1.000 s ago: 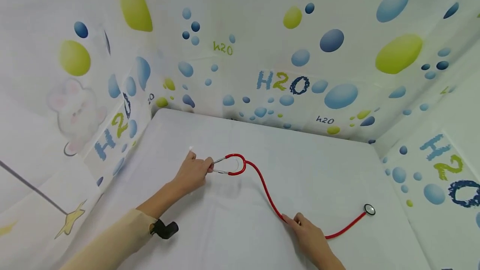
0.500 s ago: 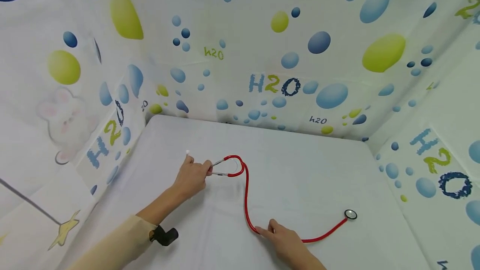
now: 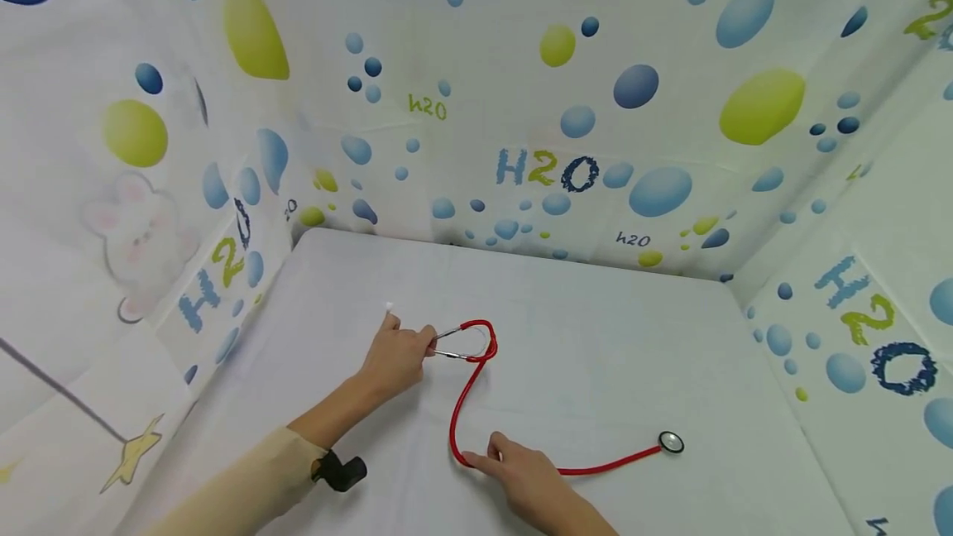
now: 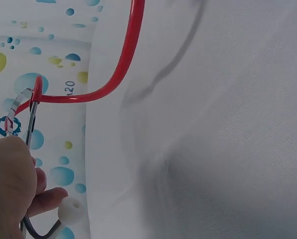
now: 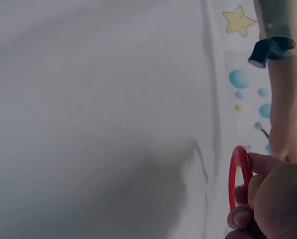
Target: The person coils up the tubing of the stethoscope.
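Note:
A stethoscope with a red tube (image 3: 455, 418) stretches between both hands in the head view. My left hand (image 3: 395, 361) grips its metal ear tubes, and a white ear tip (image 4: 70, 211) sticks out past the fingers in the left wrist view. Lower and to the right, my right hand (image 3: 527, 482) pinches the red tube between thumb and fingers. Beyond that hand the tube runs right to the round chest piece (image 3: 671, 442). The right wrist view has the tube bent in a narrow loop at my right hand (image 5: 277, 201). The other ear tip is hidden.
A white cloth-covered table (image 3: 596, 337) lies beneath the hands. White curtain walls (image 3: 476, 48) printed with blue and green bubbles stand at the back and both sides. A black wrist camera (image 3: 341, 471) sits on the left sleeve.
My right hand has moved left with the tube, drawing the chest piece left too. The tube now bends back below the ear tubes. My left hand keeps its grip and has shifted slightly right and down.

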A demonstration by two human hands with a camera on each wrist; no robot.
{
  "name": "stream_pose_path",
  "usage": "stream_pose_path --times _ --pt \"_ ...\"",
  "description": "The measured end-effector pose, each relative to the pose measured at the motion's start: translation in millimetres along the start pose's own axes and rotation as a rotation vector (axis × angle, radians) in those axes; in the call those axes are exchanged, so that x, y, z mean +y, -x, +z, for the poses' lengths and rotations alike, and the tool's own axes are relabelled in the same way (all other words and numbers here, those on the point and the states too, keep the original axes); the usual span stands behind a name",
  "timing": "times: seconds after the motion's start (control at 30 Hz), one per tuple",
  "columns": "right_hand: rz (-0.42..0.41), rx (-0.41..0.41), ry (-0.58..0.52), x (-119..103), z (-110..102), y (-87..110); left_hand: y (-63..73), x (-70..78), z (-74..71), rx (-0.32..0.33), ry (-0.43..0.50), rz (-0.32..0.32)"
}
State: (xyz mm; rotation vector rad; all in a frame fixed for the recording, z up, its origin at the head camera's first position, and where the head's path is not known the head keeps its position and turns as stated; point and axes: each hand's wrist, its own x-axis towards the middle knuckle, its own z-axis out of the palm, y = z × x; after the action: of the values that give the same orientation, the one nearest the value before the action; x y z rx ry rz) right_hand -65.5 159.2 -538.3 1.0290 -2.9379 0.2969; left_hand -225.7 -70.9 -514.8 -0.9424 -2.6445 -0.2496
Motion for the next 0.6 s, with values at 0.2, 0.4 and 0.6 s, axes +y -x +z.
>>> stream_pose_path --times 0.2,0.4,0.6 --pt "-0.006 0.048 -0.015 -6 -3 -8.8 5.1 6.5 4.7 -0.012 -0.024 0.023" --pt "-0.006 0.157 -0.046 -9 -8 -16.7 8.4 14.4 5.8 0.025 -0.023 0.064" --pt "0.006 0.189 -0.068 -11 -13 -21.8 13.3 15.2 6.5 -0.001 -0.068 0.071"
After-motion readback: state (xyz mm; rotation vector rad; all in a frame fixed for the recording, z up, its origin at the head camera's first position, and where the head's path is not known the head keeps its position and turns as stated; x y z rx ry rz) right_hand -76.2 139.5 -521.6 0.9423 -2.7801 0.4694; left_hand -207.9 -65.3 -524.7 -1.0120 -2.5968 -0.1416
